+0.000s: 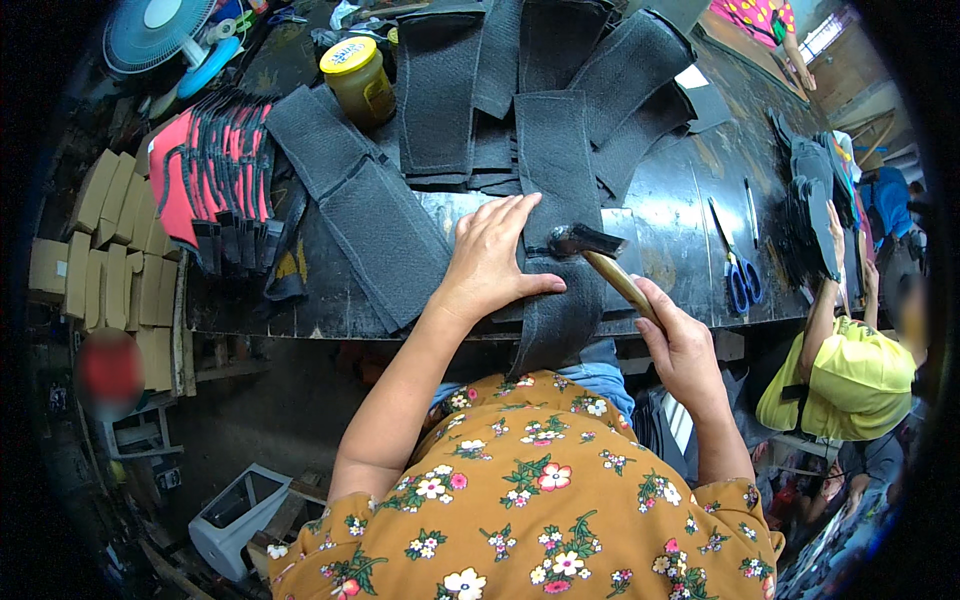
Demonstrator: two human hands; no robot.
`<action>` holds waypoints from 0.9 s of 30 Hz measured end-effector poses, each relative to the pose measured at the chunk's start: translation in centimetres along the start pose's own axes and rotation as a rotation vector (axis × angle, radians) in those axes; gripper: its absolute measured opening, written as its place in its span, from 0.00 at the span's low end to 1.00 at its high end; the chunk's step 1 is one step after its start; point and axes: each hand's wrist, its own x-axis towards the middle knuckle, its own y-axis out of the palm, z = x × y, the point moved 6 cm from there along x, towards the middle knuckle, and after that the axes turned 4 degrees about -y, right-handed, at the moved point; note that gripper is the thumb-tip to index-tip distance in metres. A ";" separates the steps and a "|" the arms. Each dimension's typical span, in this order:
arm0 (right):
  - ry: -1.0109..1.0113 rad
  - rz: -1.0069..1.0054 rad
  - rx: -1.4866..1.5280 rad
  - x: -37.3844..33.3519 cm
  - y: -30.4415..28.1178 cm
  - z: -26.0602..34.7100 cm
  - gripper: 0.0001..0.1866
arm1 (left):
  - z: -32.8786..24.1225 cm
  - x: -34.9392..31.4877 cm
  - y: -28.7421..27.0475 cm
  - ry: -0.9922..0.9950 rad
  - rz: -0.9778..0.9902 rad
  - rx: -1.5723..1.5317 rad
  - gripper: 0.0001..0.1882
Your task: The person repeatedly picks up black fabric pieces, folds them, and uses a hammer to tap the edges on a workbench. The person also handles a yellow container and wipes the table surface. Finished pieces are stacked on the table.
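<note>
My right hand (680, 345) is closed round the wooden handle of a hammer (622, 282). The hammer's dark metal head rests on or just over a long black textured strip (562, 150), at a fold or seam across it. That strip runs over the table's near edge toward my lap. My left hand (495, 255) lies with fingers spread at the strip's left side, thumb reaching onto it below the hammer head. Left of that hand is another black panel (385, 240) made of joined pieces. More black panels (437, 95) lie stacked and fanned out beyond my hands.
On the dark table (660, 225) are blue-handled scissors (738, 275), a yellow-lidded jar (358, 80) and a pile of pink and black pieces (215, 180). A fan (155, 30) stands far left, cardboard boxes (105, 215) at left. A person in yellow (850, 380) works at right.
</note>
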 end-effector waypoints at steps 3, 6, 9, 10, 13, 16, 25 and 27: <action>-0.147 -0.061 0.052 0.6 0.1 1.4 0.27 | 0.1 0.0 0.1 0.007 -0.016 -0.011 0.62; -0.027 0.027 -0.009 1.2 0.9 1.0 0.27 | 0.1 -0.1 0.1 0.011 -0.038 -0.023 0.62; -0.088 -0.020 0.068 1.6 1.1 1.6 0.27 | 0.2 0.0 0.0 0.010 -0.058 -0.047 0.61; -0.137 -0.033 0.104 1.6 1.1 2.0 0.27 | 0.2 0.0 0.0 0.013 -0.062 -0.056 0.61; -0.052 0.025 0.064 1.7 1.3 1.4 0.27 | 0.4 0.0 -0.2 0.002 -0.058 -0.082 0.60; -0.145 -0.038 0.110 1.3 0.0 1.5 0.27 | 0.6 0.0 -0.1 -0.026 -0.039 -0.099 0.60; -0.086 -0.112 0.157 -1.1 -1.9 -1.3 0.26 | 0.4 0.2 0.0 -0.071 0.015 -0.054 0.58; 0.062 -0.026 0.110 -1.5 -1.6 -2.7 0.26 | 0.4 0.2 -0.2 -0.079 0.014 -0.040 0.58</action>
